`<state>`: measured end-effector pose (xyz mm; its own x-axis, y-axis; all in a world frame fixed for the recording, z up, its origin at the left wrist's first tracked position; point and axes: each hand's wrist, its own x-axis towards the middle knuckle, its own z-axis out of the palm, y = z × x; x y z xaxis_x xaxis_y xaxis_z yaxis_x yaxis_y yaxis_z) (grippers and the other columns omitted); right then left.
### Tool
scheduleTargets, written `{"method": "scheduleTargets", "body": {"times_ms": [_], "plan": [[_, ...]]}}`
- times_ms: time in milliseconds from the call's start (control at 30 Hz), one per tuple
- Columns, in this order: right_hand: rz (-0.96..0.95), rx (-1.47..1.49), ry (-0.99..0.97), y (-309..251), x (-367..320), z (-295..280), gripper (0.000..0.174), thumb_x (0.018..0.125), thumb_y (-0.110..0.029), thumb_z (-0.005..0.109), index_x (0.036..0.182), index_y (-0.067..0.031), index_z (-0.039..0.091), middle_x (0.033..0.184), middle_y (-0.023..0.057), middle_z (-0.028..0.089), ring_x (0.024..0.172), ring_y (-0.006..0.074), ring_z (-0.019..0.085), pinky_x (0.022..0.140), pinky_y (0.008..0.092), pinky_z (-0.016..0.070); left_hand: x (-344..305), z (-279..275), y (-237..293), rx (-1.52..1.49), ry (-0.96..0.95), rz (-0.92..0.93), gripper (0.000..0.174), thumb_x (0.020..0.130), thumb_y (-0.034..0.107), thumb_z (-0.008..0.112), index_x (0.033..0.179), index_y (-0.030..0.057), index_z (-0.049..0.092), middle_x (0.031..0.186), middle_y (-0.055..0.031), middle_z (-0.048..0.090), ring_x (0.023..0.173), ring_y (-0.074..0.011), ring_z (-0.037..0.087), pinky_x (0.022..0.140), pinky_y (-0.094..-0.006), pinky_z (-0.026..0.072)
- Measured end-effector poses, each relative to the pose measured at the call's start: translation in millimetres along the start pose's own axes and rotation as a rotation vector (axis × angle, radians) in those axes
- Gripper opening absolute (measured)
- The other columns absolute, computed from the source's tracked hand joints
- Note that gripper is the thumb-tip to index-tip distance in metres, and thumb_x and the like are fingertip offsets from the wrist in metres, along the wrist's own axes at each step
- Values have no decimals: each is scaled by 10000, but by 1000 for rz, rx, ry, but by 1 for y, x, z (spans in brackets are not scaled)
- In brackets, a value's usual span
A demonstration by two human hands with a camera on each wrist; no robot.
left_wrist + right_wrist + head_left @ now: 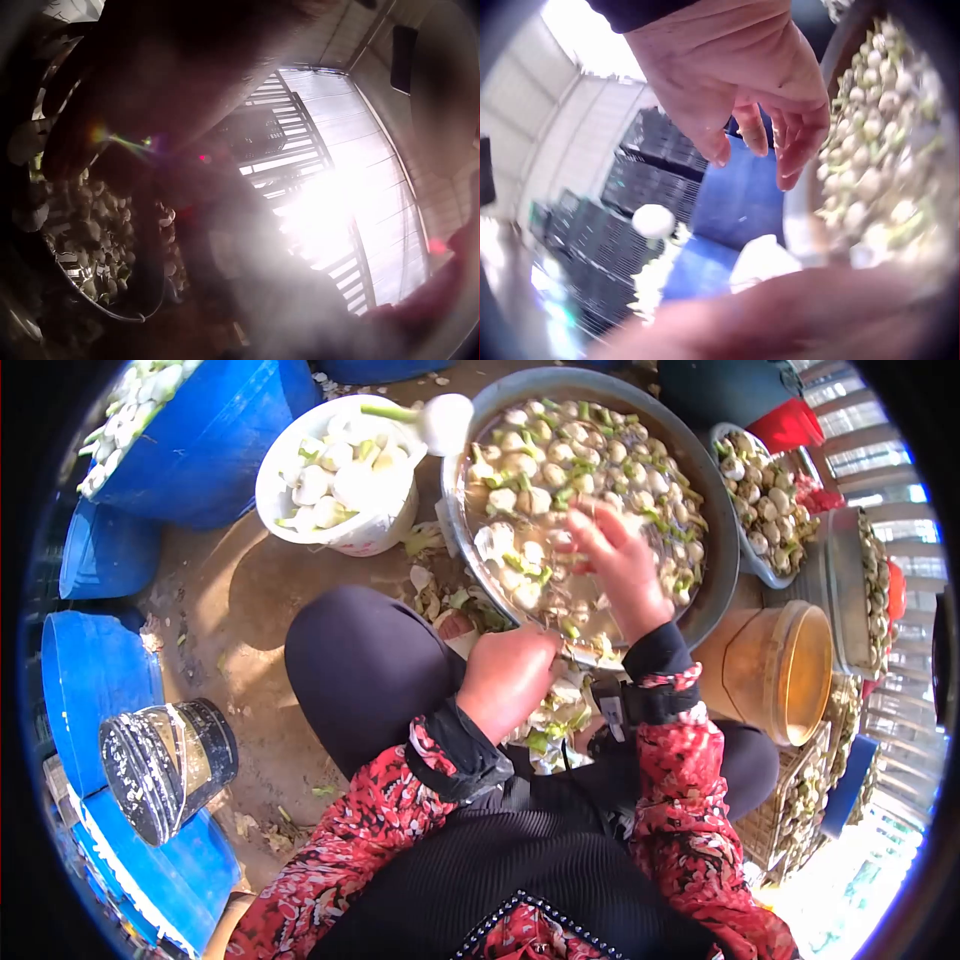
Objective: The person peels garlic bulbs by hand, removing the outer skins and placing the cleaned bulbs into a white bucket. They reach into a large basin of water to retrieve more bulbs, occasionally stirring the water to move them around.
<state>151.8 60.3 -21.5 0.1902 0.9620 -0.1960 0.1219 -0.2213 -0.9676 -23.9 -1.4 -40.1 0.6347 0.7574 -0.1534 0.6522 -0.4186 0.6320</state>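
Note:
My right hand (620, 565) hovers over the near part of a wide metal basin (728, 520), fingers spread and loosely bent, nothing between them. The basin holds garlic bulbs (600, 455) with green stems in brownish water. One white garlic bulb (447, 425) with a green stalk is in mid-air at the rim of a white bucket (275, 510) of peeled bulbs; the same bulb (654, 222) shows in the right wrist view. My left hand (510, 675) is at the basin's near rim, back of the hand up; I cannot tell whether it holds anything.
Blue tubs (230, 450) stand at the left, one heaped with white bulbs. A paint-splattered black bucket (165, 770) lies nearer. On the right are an orange bucket (790, 675) and a bowl of bulbs (765, 510). Peelings (555, 715) lie between the legs.

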Motion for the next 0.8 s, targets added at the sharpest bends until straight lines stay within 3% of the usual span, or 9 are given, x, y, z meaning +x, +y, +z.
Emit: {"method": "scheduleTargets", "body": {"times_ms": [67,200,267,367,467,500,533,667,800], "plan": [[32,-385,-59,78,31,-16,460,875,-329,771,1186,-14,646,875,108,711,814,211,693,725,342,541,3,-18,15,-222,259,-8,270,887,151,665,1147,79,648,989,-127,654,875,-329,672,746,-415,539],[-83,-710,-174,160,53,3,525,783,-304,803,1176,-12,612,1046,190,698,953,319,685,848,411,536,17,-33,13,-634,614,54,313,916,-13,627,1228,18,615,1042,-121,676,912,-220,697,793,-312,561],[-32,-453,-20,310,107,25,378,908,-317,698,1072,14,619,920,143,700,798,216,697,704,324,553,19,-27,12,-895,637,-24,261,964,11,602,1225,1,614,1040,-122,679,874,-180,698,760,-294,563],[-230,-892,-88,222,89,29,343,893,-283,696,1059,12,640,861,117,699,696,243,670,629,361,552,22,-25,9,-867,650,-13,247,972,8,598,1218,-8,617,1038,-115,682,844,-156,697,746,-281,562],[82,-419,-136,281,106,21,256,885,-202,691,1026,10,667,828,81,701,664,196,654,616,333,542,24,-18,2,-853,600,-19,306,965,-12,600,1269,-25,571,1125,-119,664,929,-157,683,777,-282,563],[369,-155,-225,156,68,20,254,878,-190,708,1037,6,673,829,57,698,637,129,627,593,277,514,26,-14,1,-963,671,-52,383,944,-21,613,1319,-8,535,1187,-115,624,988,-163,654,803,-284,548],[443,19,-196,126,49,10,233,916,-204,692,1048,-14,671,812,17,676,611,80,587,570,239,478,28,-10,1,-1076,736,-86,465,924,-31,626,1369,10,498,1249,-111,583,1046,-169,625,829,-287,533],[430,381,-177,59,-25,-25,168,953,-175,648,1043,-34,639,831,1,637,730,86,601,727,228,479,33,-2,1,-1253,746,-57,675,934,-31,640,1508,9,286,1347,-137,503,1145,-177,583,941,-303,526],[317,476,-59,23,-86,-33,218,964,-155,633,1140,-28,614,893,-13,618,780,94,574,731,242,453,31,-3,5,-1268,649,-75,779,903,-17,694,1534,26,239,1397,-140,450,1073,-164,620,879,-278,550]]}}
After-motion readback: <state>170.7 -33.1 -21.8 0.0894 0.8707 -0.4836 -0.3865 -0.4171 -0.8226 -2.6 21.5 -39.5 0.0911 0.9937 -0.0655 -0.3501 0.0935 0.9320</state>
